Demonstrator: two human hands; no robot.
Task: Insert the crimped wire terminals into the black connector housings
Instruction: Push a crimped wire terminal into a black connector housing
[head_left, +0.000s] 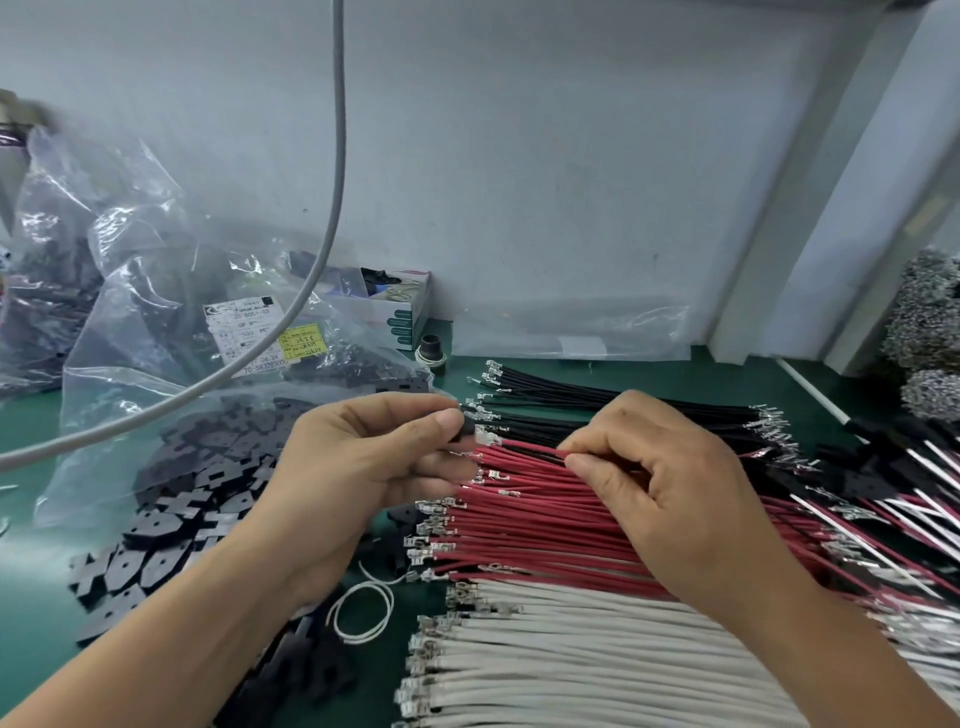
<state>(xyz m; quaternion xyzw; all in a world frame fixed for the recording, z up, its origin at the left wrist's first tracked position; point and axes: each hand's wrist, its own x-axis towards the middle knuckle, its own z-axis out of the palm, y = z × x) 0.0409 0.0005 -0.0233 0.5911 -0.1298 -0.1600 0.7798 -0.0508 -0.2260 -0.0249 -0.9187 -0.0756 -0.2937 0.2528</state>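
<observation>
The left hand (363, 457) pinched a small black connector housing (464, 431) between thumb and forefinger, held above the bench (31, 415). The right hand (670, 499) pinched a dark wire (535, 453) just beside the housing, its metal terminal (488, 438) touching or entering the housing's mouth; whether it was seated could not be told.

Progress, as judged: insertion of this wire was in hand, and the bulk of the work remained. Three flat rows of loose crimped wires lay under the hands: black wires (623, 410) farthest, red wires (545, 525) in the middle, white wires (571, 654) nearest. Each row held too many to count, dozens at least. At the right lay a heap of mixed wires with black pieces attached (893, 493), probably finished assemblies.

Loose black housings (171, 525) spilled in a pile from one clear plastic bag (156, 332) at the left, again uncountable. One short white wire loop (363, 608) lay apart, below the left hand.
</observation>
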